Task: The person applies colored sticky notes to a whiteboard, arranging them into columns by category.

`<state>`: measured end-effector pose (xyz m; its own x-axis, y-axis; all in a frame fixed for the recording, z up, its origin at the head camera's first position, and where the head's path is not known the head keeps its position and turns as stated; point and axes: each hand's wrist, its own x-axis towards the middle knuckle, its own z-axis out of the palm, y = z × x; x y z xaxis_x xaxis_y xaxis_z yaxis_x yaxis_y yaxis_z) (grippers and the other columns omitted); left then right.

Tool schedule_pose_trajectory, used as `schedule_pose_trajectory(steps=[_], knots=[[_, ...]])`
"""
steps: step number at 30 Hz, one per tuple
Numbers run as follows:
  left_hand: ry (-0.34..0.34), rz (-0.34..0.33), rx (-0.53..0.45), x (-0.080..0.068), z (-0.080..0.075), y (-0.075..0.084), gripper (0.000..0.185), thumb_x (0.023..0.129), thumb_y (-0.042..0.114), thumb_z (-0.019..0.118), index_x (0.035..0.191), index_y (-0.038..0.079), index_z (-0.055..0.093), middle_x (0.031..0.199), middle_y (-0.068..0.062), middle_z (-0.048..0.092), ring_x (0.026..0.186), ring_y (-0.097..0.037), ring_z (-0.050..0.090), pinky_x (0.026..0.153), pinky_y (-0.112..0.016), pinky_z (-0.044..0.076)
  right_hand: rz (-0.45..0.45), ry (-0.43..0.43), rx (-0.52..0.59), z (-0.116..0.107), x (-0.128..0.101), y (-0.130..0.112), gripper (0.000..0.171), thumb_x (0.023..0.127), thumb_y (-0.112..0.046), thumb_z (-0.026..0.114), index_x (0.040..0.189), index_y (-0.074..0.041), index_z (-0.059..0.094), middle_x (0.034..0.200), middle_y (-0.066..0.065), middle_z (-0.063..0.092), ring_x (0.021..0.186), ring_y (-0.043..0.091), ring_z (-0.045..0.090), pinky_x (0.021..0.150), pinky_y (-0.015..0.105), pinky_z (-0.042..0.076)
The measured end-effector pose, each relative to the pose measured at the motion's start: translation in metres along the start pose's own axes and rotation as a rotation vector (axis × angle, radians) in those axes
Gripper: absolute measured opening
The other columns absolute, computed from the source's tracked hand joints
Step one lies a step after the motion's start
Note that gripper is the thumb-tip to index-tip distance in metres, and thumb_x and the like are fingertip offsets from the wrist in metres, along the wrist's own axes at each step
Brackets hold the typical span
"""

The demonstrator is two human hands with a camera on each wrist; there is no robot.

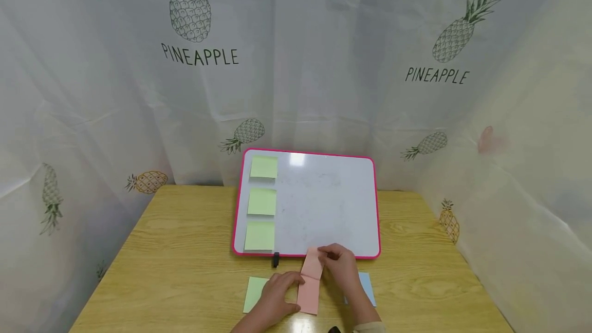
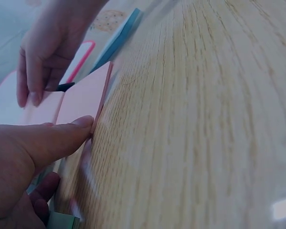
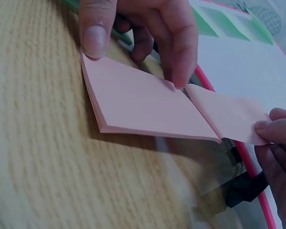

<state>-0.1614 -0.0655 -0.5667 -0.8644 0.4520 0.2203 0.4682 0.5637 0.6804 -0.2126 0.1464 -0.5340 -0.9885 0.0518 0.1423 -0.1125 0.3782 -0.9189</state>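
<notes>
My left hand [image 1: 275,297] holds a pad of pink sticky notes [image 1: 309,297] along its left side. In the right wrist view its thumb presses one corner of the pad [image 3: 143,102], with a fingertip at another corner. Between the thumb and finger of my right hand [image 1: 343,269] is the free end of the top pink note [image 1: 313,262]. This note is lifted and folded back toward the whiteboard, and its other edge still meets the pad. The left wrist view also shows the left thumb on the pad [image 2: 86,98].
A pink-rimmed whiteboard [image 1: 328,199] leans behind the hands. Green notes [image 1: 261,202] form a column down its left side. On the wooden table [image 1: 176,261], a green pad [image 1: 253,293] lies left and a blue pad [image 1: 367,288] right. A black clip [image 1: 276,259] sits at the board's lower edge.
</notes>
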Motion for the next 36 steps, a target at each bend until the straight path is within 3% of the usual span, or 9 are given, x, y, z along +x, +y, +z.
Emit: schedule_pose_trajectory(steps=[7, 14, 21, 28, 36], knots=[[-0.025, -0.004, 0.018, 0.000, -0.001, 0.001, 0.049, 0.073, 0.021, 0.086, 0.115, 0.022, 0.062, 0.129, 0.004, 0.058, 0.105, -0.014, 0.048, 0.087, -0.038, 0.042, -0.011, 0.001, 0.052, -0.006, 0.008, -0.003, 0.015, 0.085, -0.003, 0.074, 0.099, -0.003, 0.075, 0.089, 0.008, 0.068, 0.080, 0.015, 0.062, 0.065, 0.024, 0.052], [-0.054, -0.033, 0.060, 0.001, -0.001, 0.001, 0.049, 0.073, 0.025, 0.085, 0.116, 0.019, 0.064, 0.134, -0.001, 0.057, 0.111, -0.019, 0.050, 0.092, -0.041, 0.043, -0.060, 0.003, 0.038, -0.011, 0.025, -0.009, 0.019, 0.079, -0.001, 0.079, 0.096, -0.005, 0.075, 0.095, 0.006, 0.064, 0.077, 0.013, 0.059, 0.064, 0.023, 0.053], [-0.033, 0.030, 0.161, 0.011, -0.007, 0.008, 0.041, 0.076, 0.018, 0.083, 0.113, 0.016, 0.065, 0.129, -0.002, 0.060, 0.117, -0.024, 0.054, 0.096, -0.040, 0.045, -0.062, -0.033, 0.064, -0.012, 0.039, -0.018, 0.016, 0.080, -0.002, 0.078, 0.096, -0.005, 0.078, 0.090, 0.006, 0.066, 0.077, 0.014, 0.060, 0.063, 0.022, 0.051], [0.031, 0.111, 0.257, 0.042, -0.037, 0.026, 0.040, 0.079, 0.015, 0.081, 0.116, 0.012, 0.065, 0.117, 0.001, 0.065, 0.107, -0.021, 0.060, 0.090, -0.034, 0.049, 0.007, -0.046, 0.155, -0.014, 0.054, -0.035, 0.020, 0.081, -0.001, 0.077, 0.101, 0.000, 0.075, 0.089, 0.009, 0.070, 0.079, 0.018, 0.067, 0.070, 0.030, 0.057], [0.037, 0.126, 0.355, 0.089, -0.083, 0.037, 0.043, 0.082, 0.015, 0.079, 0.121, 0.012, 0.062, 0.124, -0.002, 0.062, 0.113, -0.022, 0.057, 0.094, -0.036, 0.047, -0.022, -0.039, 0.090, -0.018, 0.079, -0.056, 0.014, 0.080, -0.008, 0.080, 0.093, -0.004, 0.077, 0.088, 0.005, 0.072, 0.078, 0.019, 0.067, 0.070, 0.036, 0.056]])
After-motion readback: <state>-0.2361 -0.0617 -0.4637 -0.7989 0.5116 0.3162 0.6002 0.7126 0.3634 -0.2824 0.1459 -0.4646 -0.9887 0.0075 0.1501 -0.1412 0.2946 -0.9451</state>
